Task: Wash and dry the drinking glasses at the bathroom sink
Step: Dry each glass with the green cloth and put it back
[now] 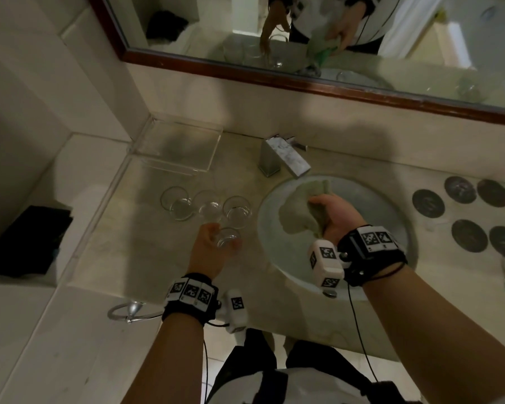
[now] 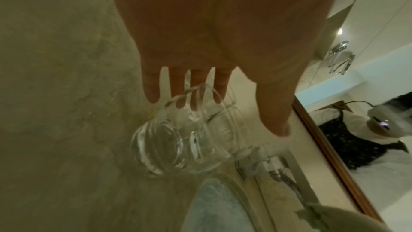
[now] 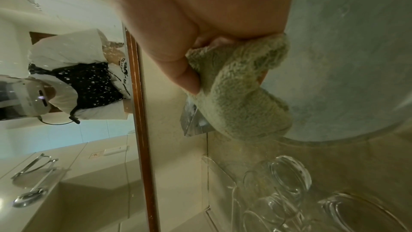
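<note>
Glass tumbler (image 1: 227, 238) sits at the left hand (image 1: 207, 248) on the counter (image 1: 123, 252); fingers look straight and spread beside it in the left wrist view, so I can't confirm a grip. Right hand (image 1: 337, 214) clutches a bunched green cloth (image 1: 299, 211) over the sink basin (image 1: 391, 205). Three more glasses (image 1: 207, 205) stand upright in a row just behind, near the faucet (image 1: 283, 158). Judgement: mid-task, drying stage, one glass at a time. Which are already dry, can't tell. No water seen running.
</note>
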`<state>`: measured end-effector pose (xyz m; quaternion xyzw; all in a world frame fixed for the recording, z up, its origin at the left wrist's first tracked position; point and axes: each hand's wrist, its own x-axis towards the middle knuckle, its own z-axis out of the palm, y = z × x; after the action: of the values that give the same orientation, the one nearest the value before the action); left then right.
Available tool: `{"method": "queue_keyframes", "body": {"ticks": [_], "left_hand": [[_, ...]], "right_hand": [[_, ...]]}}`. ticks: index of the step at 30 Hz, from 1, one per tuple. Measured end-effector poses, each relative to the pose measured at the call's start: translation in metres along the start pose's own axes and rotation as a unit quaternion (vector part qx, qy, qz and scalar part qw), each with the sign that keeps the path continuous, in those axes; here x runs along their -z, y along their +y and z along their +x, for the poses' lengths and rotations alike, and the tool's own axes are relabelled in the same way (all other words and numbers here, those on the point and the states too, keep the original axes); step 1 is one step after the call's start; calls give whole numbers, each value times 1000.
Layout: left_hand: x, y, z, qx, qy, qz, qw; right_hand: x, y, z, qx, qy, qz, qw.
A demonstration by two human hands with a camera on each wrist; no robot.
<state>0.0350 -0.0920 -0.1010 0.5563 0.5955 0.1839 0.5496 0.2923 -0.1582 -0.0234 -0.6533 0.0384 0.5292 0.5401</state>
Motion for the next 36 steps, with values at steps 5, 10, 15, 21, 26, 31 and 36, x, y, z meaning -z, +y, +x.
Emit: {"method": "queue_keyframes", "body": {"ticks": [5,10,15,21,26,31,36], "left_hand": [[14,25,4,-29,86,27,996],[17,70,1,-101,96,31,990],[-9,114,2,-149,81,38,985],[-83,171,-14,-220,6,69,973],[-182,204,-39,-252,-92,100,958],[-296,225,-90,-287,-159,141,934],[-406,234,-137,-307,-227,194,904]], "right_hand": [[-4,-9,-10,-10,11,9,1000],[4,-24,-26,13,20,46,999],[37,-42,-45,40,9,101,994],[119,-61,-69,77,52,152,984],[212,-69,-95,147,101,204,963],[320,-72,-116,201,162,232,938],[429,-71,-130,226,222,216,924]]}}
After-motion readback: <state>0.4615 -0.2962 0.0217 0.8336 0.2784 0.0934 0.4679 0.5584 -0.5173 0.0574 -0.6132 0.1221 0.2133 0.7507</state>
